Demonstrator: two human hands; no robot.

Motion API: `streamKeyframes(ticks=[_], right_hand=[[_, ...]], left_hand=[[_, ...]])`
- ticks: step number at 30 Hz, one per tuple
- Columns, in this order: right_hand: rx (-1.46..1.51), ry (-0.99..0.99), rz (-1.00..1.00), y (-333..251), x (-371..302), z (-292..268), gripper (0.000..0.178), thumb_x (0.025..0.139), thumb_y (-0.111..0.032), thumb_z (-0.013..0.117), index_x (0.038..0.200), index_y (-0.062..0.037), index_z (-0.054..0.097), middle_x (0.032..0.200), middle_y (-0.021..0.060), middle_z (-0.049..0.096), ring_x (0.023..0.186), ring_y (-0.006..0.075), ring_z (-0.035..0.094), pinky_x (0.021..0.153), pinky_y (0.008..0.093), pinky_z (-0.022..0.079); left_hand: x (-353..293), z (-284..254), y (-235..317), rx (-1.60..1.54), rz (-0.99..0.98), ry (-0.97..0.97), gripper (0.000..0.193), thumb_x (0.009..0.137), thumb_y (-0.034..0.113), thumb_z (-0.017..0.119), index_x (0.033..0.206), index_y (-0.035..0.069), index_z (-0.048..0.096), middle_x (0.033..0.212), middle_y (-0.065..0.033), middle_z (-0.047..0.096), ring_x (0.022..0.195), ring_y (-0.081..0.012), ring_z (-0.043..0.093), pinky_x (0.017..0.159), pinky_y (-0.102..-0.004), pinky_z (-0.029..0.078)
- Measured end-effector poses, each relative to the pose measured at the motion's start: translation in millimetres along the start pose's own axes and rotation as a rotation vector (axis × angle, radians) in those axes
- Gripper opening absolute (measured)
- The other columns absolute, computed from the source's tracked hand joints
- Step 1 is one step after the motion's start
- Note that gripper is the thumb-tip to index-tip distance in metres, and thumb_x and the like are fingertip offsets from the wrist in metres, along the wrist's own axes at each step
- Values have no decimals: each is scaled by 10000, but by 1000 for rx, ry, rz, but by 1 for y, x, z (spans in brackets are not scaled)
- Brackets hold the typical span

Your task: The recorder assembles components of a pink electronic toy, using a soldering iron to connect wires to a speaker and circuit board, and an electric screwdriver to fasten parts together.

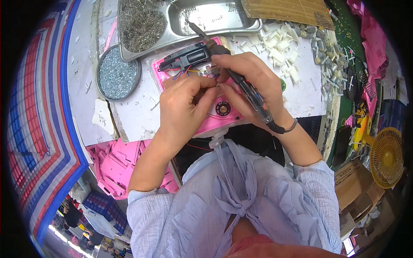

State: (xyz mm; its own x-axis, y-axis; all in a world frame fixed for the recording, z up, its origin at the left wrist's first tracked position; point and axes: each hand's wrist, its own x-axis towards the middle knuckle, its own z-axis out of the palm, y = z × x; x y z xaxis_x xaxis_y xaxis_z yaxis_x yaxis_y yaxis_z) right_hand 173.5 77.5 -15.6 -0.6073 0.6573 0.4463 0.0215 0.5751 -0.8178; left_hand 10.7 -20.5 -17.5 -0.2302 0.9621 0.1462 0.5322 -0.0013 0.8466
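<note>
My right hand [254,79] has a soldering iron [245,86] tucked across it, its dark tip pointing up and left, away from the work. Its thumb and fingertips meet those of my left hand [183,101], which is closed in a pinch; what lies between them is too small to make out. Both hands are over a pink plastic housing [211,125]. A black mechanism [189,56] lies at the housing's far end, with thin coloured wires [183,73] by my left fingers. Nearer me, a round black part [223,109] sits in the housing.
Metal trays [189,32] with springs [144,30] stand at the back. A round dish of screws [117,73] is at left. White plastic pieces [282,47] and grey motor-like parts [329,56] lie at right. Pink panels [118,165] are piled lower left; a yellow fan [387,158] stands lower right.
</note>
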Motion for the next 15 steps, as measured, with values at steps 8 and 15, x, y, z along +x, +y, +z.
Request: streamKeyframes(ticks=[8,15], right_hand=[[-71,30,-71,4,-9,3,541,747,84,749,1257,-84,687,978,117,665,805,259,664,694,330,545],[21,37,163,-25,-30,-65,329,796,-37,775,1122,-18,739,816,83,657,654,159,589,595,270,452]], left_hand=[[3,5,-11,-235,-36,13,93,831,45,794,882,15,722,771,-105,690,610,-213,653,586,-329,502],[4,-12,-5,71,229,-196,123,819,17,762,926,20,702,977,-99,661,822,-259,659,699,-357,522]])
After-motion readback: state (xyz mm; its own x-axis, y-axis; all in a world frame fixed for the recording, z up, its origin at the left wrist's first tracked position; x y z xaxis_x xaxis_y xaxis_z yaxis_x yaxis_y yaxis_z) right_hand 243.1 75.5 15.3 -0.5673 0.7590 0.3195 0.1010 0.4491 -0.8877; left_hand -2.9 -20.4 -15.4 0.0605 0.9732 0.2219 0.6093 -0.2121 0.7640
